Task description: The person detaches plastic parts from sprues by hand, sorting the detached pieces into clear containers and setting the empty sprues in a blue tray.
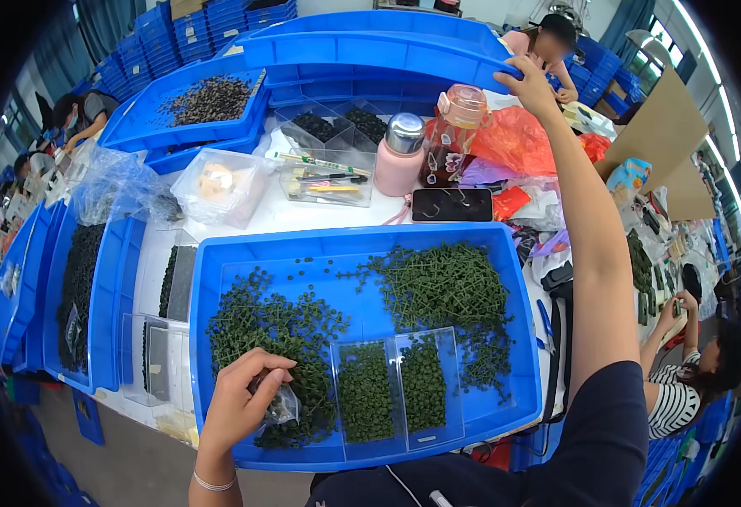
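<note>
Smooth plastic tray [362,314], glossy clear-plastic boxes [453,380], matt plastic pieces [446,287]

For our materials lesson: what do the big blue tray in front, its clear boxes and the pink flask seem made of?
Blue tray: moulded plastic, it seems, slightly glossy, with even colour and rounded corners. Clear boxes: smooth hard plastic, probably; green pieces show through. Pink flask: perhaps satin-coated metal, though possibly plastic; its silver lid shines like polished metal.

A crumpled clear bag [285,409] is over green pieces [260,321], a blue tray [370,52] beyond them
</note>
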A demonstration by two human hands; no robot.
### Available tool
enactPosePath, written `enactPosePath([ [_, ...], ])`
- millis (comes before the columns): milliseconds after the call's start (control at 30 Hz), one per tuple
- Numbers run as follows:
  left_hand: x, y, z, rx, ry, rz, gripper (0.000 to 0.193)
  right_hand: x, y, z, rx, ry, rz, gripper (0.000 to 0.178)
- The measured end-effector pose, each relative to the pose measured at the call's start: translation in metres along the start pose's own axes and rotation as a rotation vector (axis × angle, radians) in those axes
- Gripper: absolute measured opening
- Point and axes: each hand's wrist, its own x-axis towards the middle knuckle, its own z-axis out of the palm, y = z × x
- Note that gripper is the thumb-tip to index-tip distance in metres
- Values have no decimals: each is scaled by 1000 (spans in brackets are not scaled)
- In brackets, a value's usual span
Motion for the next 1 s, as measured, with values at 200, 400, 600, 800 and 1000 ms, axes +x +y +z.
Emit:
enactPosePath([
  [200,4,0,0,-32,63,73,16,14,18,-1,-132,179,41,35],
  [400,-3,3,-6,-9,20,76,14,14,15,17,-231,187,38,46],
  [600,-6,5,-3,-7,-5,129,13,-5,12,-4,-495,320,-111,56],
  [800,-9,9,-3,26,28,179,13,-79,-114,-31,158,193,-49,43],
  [1000,-6,5,5,123,-31,183,15,-231,-254,9,276,-249,-169,27],
])
